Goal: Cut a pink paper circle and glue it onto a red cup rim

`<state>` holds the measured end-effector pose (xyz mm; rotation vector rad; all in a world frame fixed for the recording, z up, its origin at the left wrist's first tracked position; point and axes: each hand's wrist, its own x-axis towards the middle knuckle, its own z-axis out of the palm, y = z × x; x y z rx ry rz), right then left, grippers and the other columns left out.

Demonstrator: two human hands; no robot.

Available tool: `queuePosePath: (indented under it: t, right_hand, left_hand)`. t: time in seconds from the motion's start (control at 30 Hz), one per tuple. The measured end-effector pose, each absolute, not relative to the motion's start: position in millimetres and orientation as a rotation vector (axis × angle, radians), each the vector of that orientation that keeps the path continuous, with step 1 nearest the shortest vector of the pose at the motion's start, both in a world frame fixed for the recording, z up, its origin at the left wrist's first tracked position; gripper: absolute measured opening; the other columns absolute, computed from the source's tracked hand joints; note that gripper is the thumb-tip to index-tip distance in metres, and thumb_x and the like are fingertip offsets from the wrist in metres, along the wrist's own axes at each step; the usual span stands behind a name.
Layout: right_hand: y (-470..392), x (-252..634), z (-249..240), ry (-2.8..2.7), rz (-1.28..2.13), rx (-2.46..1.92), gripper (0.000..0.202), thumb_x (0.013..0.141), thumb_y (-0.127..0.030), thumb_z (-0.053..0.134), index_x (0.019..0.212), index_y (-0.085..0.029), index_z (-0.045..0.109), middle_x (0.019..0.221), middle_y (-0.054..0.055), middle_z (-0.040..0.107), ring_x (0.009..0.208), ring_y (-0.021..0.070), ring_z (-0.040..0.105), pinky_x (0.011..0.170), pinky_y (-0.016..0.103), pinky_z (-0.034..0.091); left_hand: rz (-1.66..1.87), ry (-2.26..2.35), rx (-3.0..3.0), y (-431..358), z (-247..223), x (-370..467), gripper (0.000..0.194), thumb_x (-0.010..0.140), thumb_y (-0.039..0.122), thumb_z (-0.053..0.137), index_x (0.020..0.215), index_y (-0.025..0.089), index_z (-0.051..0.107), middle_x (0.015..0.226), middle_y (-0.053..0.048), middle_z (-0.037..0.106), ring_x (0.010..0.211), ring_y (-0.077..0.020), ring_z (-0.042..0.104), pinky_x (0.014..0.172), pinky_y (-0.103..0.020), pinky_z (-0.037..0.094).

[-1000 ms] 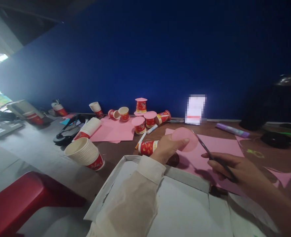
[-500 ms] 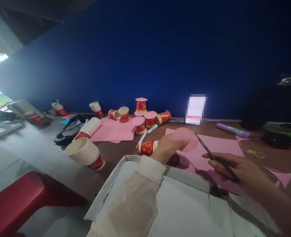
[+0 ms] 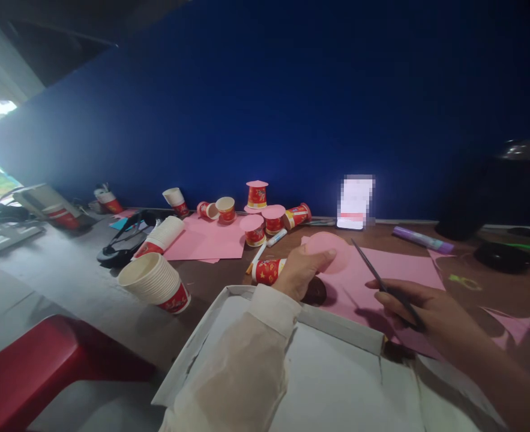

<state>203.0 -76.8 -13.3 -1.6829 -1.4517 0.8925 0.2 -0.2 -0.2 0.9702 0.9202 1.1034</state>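
Note:
Between the thumb and fingers of my left hand (image 3: 301, 270) is a round pink paper disc (image 3: 330, 247), held above the desk. My right hand (image 3: 409, 306) grips a pair of dark scissors (image 3: 377, 273); the blades point up and left, a small distance from the disc's right edge, and look closed. Below both hands lies a pink paper sheet (image 3: 395, 264). A red patterned paper cup (image 3: 267, 272) rests on its side by my left wrist, partly hidden by the hand. Several red cups with pink discs on them, among them a short cup (image 3: 252, 231), stand behind it.
A stack of paper cups (image 3: 156, 282) leans at the left, near a red stool (image 3: 62, 354). A lit phone (image 3: 353, 204) stands against the blue partition (image 3: 265, 90). A purple tube (image 3: 422, 239) lies at right. A white open box (image 3: 337, 372) is in front of me.
The disc has moved slightly left with my left hand. The scissors in my right hand have drawn away from its edge, leaving a gap.

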Motion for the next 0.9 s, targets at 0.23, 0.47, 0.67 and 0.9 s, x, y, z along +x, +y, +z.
queuePosePath:
  t: [0.23, 0.47, 0.67, 0.9]
  right_hand:
    - [-83, 183, -13, -1.300, 0.887, -1.613, 0.036, 0.071, -0.057, 0.072, 0.086, -0.025, 0.079, 0.086, 0.007, 0.079, 0.075, 0.0310, 0.075, 0.059, 0.035, 0.056]
    - [-84, 181, -16, -1.258, 0.938, -1.596, 0.039, 0.072, -0.058, 0.072, 0.089, -0.024, 0.077, 0.081, 0.007, 0.078, 0.064, 0.0267, 0.073, 0.042, 0.029, 0.047]
    - [-87, 182, -14, -1.261, 1.010, -1.642, 0.049, 0.073, -0.060, 0.070, 0.103, -0.021, 0.077, 0.070, 0.004, 0.072, 0.046, 0.0176, 0.061, 0.038, 0.029, 0.047]
    - [-89, 180, -8, -1.218, 1.023, -1.583, 0.047, 0.070, -0.057, 0.074, 0.101, -0.022, 0.078, 0.086, 0.008, 0.076, 0.055, 0.0206, 0.067, 0.041, 0.029, 0.050]
  left_hand:
    - [1.195, 0.782, 0.815, 3, -3, 4, 0.042, 0.052, 0.031, 0.091, 0.084, 0.013, 0.072, 0.081, -0.002, 0.069, 0.077, -0.0140, 0.060, 0.082, -0.031, 0.048]
    - [1.188, 0.774, 0.803, 3, -6, 5, 0.039, 0.052, 0.026, 0.090, 0.084, 0.012, 0.073, 0.081, -0.003, 0.070, 0.075, -0.0132, 0.061, 0.079, -0.029, 0.047]
    - [1.148, 0.801, 0.826, 0, -3, 5, 0.041, 0.050, 0.028, 0.091, 0.083, 0.012, 0.072, 0.080, -0.003, 0.069, 0.073, -0.0133, 0.060, 0.078, -0.029, 0.047]
    - [1.113, 0.811, 0.852, -1, -1, 5, 0.043, 0.050, 0.030, 0.091, 0.083, 0.012, 0.070, 0.080, -0.003, 0.069, 0.074, -0.0137, 0.060, 0.078, -0.029, 0.046]
